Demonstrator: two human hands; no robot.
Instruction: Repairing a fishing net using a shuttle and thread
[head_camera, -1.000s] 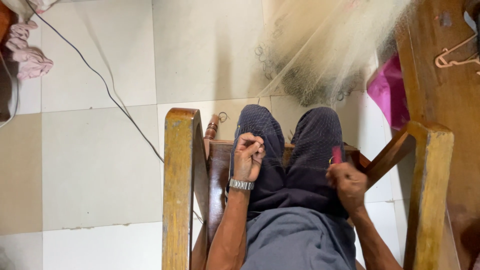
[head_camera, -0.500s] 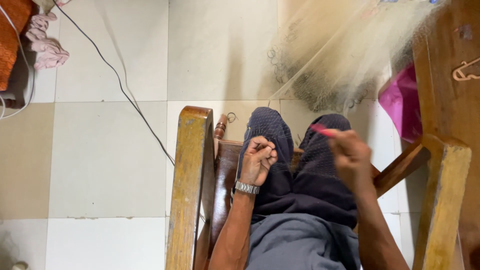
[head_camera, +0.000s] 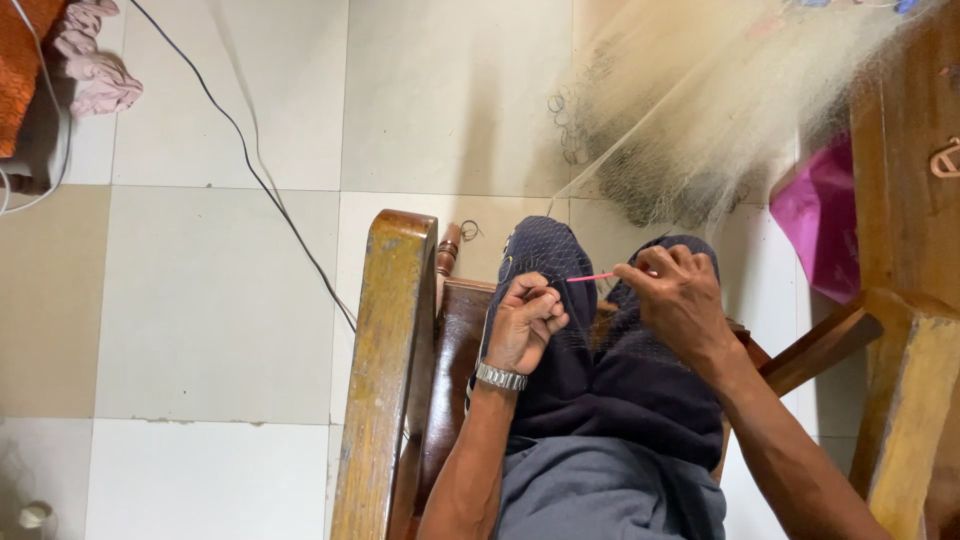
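The pink netting needle lies nearly level above the knees, its long axis running left to right — its butt pinched in the right hand, its free tip aimed at the left hand just beside it. The right fingers are clamped together on the needle. The left fingers are curled tight around a pinch of the pale fishing net that drapes over the dark trousers — the tip stops just short of that knuckle cluster.
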